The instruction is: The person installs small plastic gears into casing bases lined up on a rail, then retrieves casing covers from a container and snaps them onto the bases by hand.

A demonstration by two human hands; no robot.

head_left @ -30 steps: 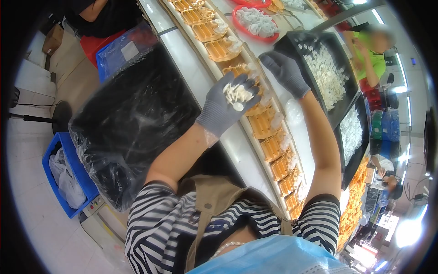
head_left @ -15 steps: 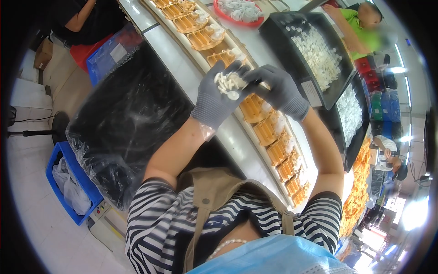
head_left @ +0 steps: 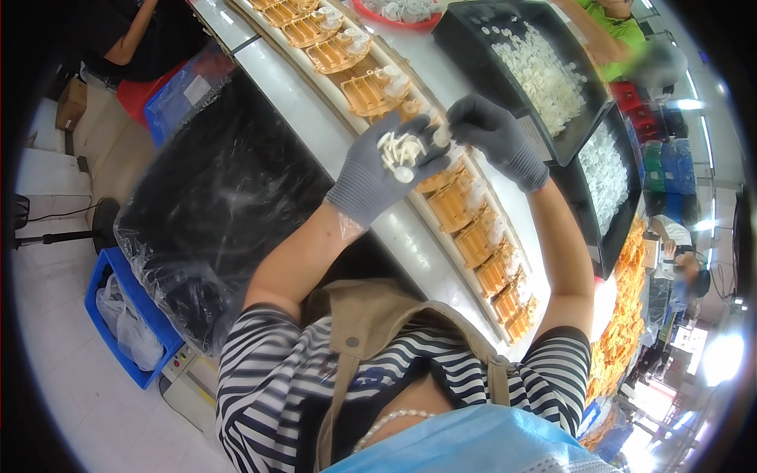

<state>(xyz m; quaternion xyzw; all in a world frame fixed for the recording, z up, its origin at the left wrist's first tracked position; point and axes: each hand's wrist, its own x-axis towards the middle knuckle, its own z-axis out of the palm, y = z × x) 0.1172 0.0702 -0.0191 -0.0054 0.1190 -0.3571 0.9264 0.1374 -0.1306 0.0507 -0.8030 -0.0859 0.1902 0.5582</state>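
Our left hand (head_left: 386,164), upper centre, lies palm-up, spread under small white plastic pieces (head_left: 404,150); they look light, stiff, slippery, best held by the edges. Our right hand (head_left: 490,138) bunches its fingers just beside; pinching what, we cannot tell. Upper right, the black bin's (head_left: 469,57) label (head_left: 538,138) is unreadable.

It looks like a factory assembly floor: orange parts (head_left: 453,206) lie in a long row along a white bench (head_left: 282,88), with black trays (head_left: 459,43) of small white parts (head_left: 540,79) to the right. Other people, in green (head_left: 629,33) far right and black (head_left: 104,31) far left, and strip lights (head_left: 686,104) at right also suggest it.
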